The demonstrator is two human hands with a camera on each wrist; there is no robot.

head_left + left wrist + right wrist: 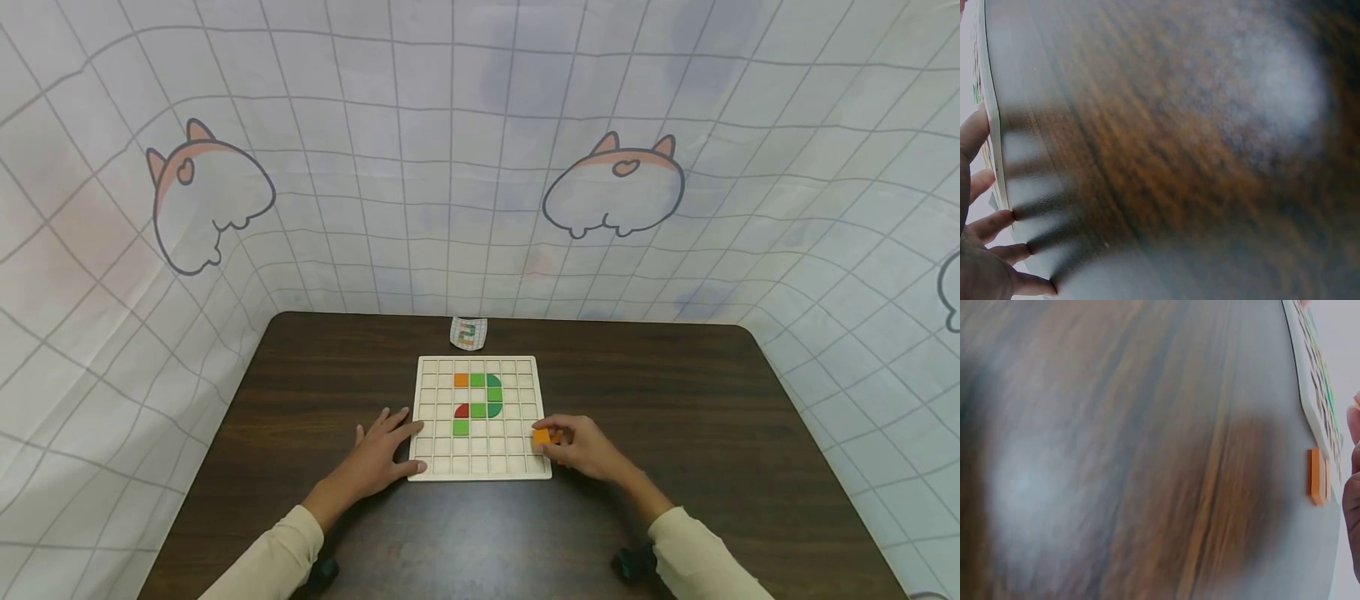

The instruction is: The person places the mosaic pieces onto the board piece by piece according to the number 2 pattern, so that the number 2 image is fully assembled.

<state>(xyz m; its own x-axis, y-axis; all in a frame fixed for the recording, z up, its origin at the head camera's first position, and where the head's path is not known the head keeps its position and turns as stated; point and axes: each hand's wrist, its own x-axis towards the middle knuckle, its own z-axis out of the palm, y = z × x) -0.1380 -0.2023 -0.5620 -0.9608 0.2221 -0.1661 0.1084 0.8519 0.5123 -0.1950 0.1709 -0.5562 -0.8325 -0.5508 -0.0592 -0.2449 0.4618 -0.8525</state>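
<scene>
A cream grid board (442, 464) lies on the dark table. In its cells are an orange square tile (461, 380), several green square tiles (477, 380), dark green rounded tiles (494, 410) and a red rounded tile (462, 411). My left hand (375, 457) rests with spread fingers at the board's left edge, fingertips and thumb touching it. At the right edge, my right hand (588, 448) pinches an orange square tile (541, 437) between thumb and fingers. More orange tiles (1316, 477) lie on the table beside the board, partly hidden below this hand in the head view.
A small card (468, 333) with a coloured pattern lies behind the board, near the table's back edge. A white gridded cloth (405, 183) with animal drawings hangs around the back and sides of the wooden table (675, 400).
</scene>
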